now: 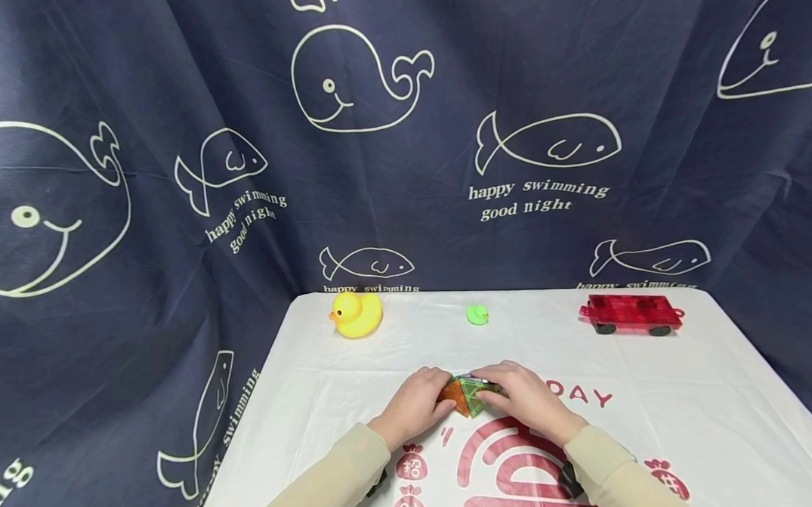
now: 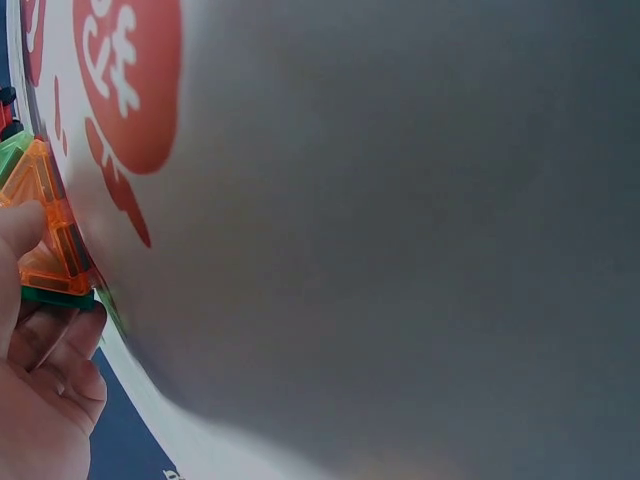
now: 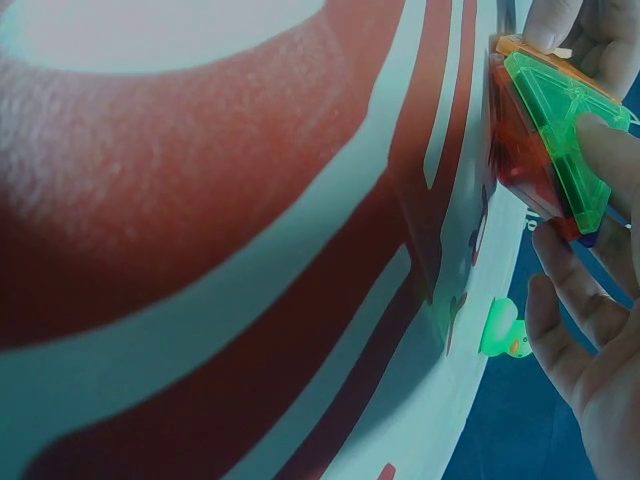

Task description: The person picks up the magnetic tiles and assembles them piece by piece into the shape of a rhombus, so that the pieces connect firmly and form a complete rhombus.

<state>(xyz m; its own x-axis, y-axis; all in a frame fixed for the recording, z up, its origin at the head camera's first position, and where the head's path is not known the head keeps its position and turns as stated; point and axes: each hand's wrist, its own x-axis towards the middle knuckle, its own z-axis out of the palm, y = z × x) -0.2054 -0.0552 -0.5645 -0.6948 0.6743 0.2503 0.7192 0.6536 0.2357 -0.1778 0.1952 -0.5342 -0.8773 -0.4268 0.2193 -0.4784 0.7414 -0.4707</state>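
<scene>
A small pointed structure of translucent triangular magnetic tiles stands on the white table, between both hands. My left hand (image 1: 418,404) holds its left side, thumb against an orange tile (image 2: 45,265) and fingers behind. From the right, my right hand (image 1: 524,399) grips it with the thumb on a green tile (image 3: 570,115) and the other fingers round the back. A reddish tile (image 3: 520,150) shows beneath the green one in the right wrist view. The fingers hide most of the structure's rear.
Along the back of the table (image 1: 304,409) sit a yellow duck (image 1: 358,316), a small green duck (image 1: 477,315) and a red translucent wheeled car base (image 1: 633,313). The tablecloth has red prints. A dark blue curtain (image 1: 403,185) hangs behind.
</scene>
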